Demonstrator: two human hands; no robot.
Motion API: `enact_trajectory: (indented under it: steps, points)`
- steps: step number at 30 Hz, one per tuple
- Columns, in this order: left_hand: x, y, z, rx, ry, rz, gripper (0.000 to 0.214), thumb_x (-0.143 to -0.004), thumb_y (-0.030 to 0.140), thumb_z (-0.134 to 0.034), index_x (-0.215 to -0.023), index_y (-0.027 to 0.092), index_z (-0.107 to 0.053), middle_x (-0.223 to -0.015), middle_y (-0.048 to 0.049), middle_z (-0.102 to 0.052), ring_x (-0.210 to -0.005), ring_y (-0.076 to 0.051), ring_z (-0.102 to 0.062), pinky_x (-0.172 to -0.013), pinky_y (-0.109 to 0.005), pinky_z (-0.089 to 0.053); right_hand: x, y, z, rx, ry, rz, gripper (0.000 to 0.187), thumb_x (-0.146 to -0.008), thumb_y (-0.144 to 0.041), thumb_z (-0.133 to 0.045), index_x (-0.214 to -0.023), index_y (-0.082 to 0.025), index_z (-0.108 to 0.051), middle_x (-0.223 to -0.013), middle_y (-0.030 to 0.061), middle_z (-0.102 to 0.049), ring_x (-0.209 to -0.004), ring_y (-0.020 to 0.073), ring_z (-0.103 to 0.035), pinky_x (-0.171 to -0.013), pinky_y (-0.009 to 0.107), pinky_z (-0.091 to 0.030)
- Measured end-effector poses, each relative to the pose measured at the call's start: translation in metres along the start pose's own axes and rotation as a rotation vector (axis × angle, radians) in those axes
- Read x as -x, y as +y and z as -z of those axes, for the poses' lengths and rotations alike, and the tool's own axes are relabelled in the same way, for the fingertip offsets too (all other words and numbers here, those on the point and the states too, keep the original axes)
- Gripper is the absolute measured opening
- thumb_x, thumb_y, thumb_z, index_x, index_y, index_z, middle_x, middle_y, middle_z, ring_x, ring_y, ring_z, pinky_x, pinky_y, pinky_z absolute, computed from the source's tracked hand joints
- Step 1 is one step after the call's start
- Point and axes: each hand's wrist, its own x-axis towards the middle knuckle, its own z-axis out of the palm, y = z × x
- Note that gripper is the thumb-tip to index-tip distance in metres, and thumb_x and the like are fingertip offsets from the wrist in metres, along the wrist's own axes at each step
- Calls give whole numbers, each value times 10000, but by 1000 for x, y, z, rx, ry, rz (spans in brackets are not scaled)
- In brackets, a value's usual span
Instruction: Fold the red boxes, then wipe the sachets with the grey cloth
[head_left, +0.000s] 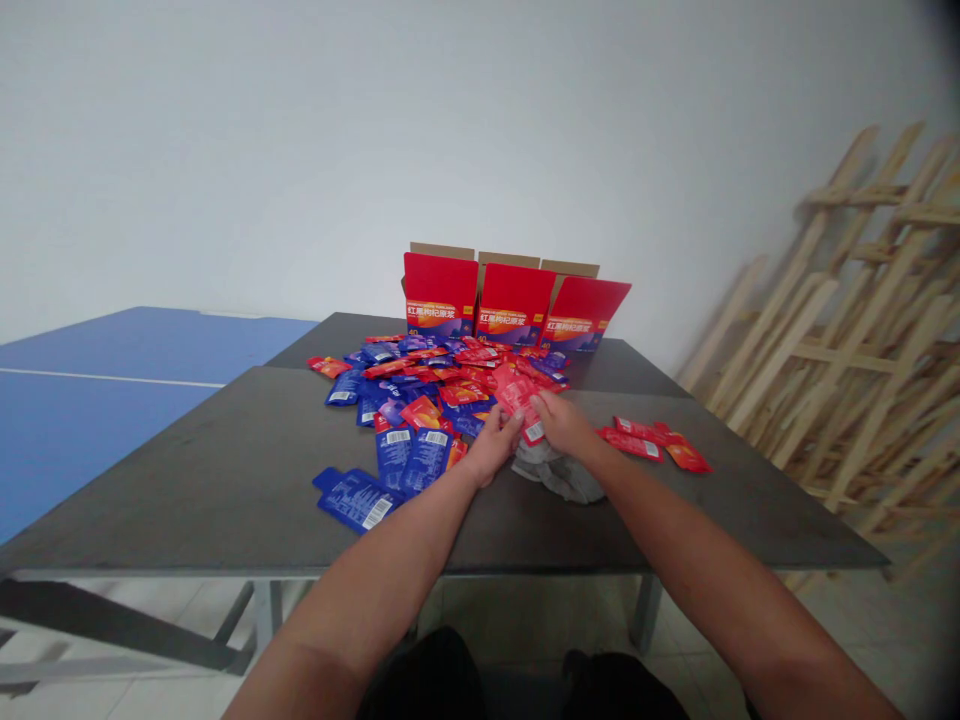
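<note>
Soft, even light falls from above. The table shows a dull sheen toward its left edge and only a faint shadow beneath the left hand and right hand. The pouches at its middle look sharp. The wooden frames beyond its right edge bend and smear, and the picture's top right corner darkens.

A bare storeroom-like workroom: wooden frames lean on a white wall, near a ping-pong table.
</note>
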Motion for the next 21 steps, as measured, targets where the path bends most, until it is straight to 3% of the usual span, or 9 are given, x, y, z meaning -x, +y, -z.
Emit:
enact_trajectory:
  steps: [2, 4, 8, 11, 14, 16, 19, 21]
  points:
    - [0, -1, 2, 46, -95, -22, 503, -807, 532, -649, -1139, 161, -576, -783, -24, -647, -634, -116, -579, -611, -228, -443, 10, -8, -4, -6, -6, 18, 331, -1000, -356, -302, -898, -202, -577, -801, 63, -671, -759, 196, -619, -685, 270, -424]
    - [-1, -2, 5, 83, -105, -61, 502, -802, 534, -653, -1113, 142, -619, -890, -74, -692, -797, -175, -639, -742, -283, -488, 17, -14, -10, -52, 7, 24, 306, -996, -365, -319, -929, -207, -573, -815, 54, -668, -769, 192, -620, -701, 273, -436]
    - [-7, 2, 12, 198, 69, -111, 430, -804, 519, -646, -987, 130, -653, -941, -96, -705, -862, -204, -660, -811, -324, -507, 31, -12, -26, -175, 84, 98, 325, -913, -449, -521, -1105, -188, -555, -1042, 77, -657, -948, 194, -614, -838, 306, -476]
    - [-10, 9, 13, 318, 176, -79, 407, -814, 495, -629, -992, 129, -632, -915, -98, -702, -836, -206, -676, -787, -338, -528, 41, -2, -36, -97, -38, 226, 471, -787, -456, -700, -1146, -179, -572, -1118, 102, -628, -1047, 235, -586, -921, 379, -469]
    - [-11, 13, 13, 370, 219, -48, 340, -832, 418, -623, -1039, 149, -595, -866, -80, -695, -800, -203, -687, -750, -348, -545, 47, 9, -41, -44, -121, 291, 244, -855, -347, -636, -1039, -188, -621, -1023, 80, -643, -986, 218, -601, -907, 388, -478]
    - [-10, 14, 12, 374, 253, -43, 298, -835, 358, -633, -1059, 174, -567, -850, -56, -684, -772, -198, -688, -720, -351, -552, 49, 13, -40, -95, 16, 274, 141, -908, -272, -544, -999, -195, -620, -961, 67, -641, -930, 199, -608, -875, 372, -493]
    - [-8, 15, 11, 382, 227, -35, 262, -848, 289, -626, -1083, 190, -563, -910, -54, -682, -792, -183, -684, -740, -344, -553, 51, 14, -35, -181, 342, 270, 152, -917, -251, -514, -1032, -206, -603, -972, 82, -631, -941, 210, -599, -867, 385, -499]
    - [-6, 15, 11, 384, 160, -7, 231, -853, 252, -619, -1068, 177, -577, -940, -70, -685, -808, -175, -678, -777, -343, -547, 53, 12, -33, -186, 413, 377, 179, -908, -227, -520, -1067, -207, -600, -1002, 92, -626, -966, 218, -586, -880, 395, -495]
